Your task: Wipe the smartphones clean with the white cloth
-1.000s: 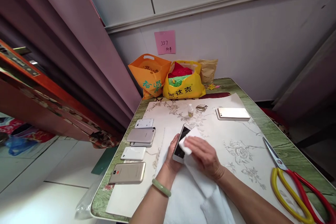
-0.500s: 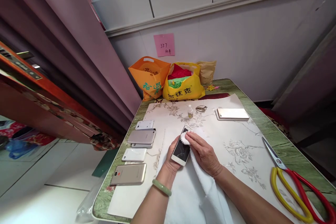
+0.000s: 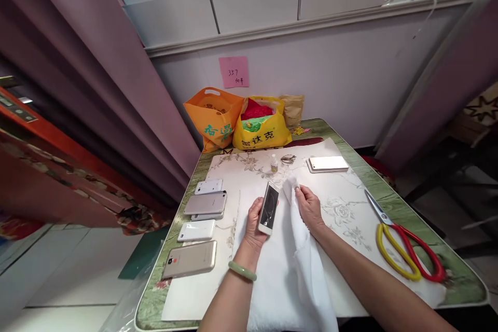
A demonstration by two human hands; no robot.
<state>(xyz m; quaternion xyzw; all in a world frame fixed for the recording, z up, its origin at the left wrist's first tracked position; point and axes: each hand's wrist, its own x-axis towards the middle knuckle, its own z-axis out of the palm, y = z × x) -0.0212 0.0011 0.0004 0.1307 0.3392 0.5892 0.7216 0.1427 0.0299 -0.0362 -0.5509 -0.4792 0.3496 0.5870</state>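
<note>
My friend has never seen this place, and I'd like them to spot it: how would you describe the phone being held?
At the green wood-grain table, find the left hand, with a pale green bangle at its wrist. It holds a white-framed smartphone. Unlike the phones lying along the table's left side, this one is in a hand, its dark screen showing.

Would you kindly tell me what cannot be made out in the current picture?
All in the head view:
Back of the held phone: turned away, against the left hand.
Any writing on the small bottle: too small to read.
Inside bottom of the orange bag: hidden by its front.
</note>
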